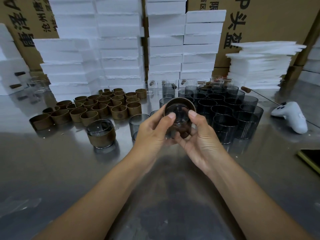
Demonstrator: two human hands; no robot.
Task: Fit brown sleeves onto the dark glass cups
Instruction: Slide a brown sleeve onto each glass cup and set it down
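Head view: the left hand (154, 130) and the right hand (199, 135) both grip one dark glass cup (178, 116), held tilted above the steel table (69, 170) at centre. A brown sleeve (180, 99) encircles this cup. Loose sleeves (97, 108) stand far left, bare dark cups (225, 110) far right, and one sleeved cup (101, 134) near left

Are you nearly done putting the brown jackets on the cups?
Not nearly. One sleeved cup stands finished. The left hand and right hand grip a second cup with a brown sleeve around it. Many bare dark cups and loose sleeves wait behind.
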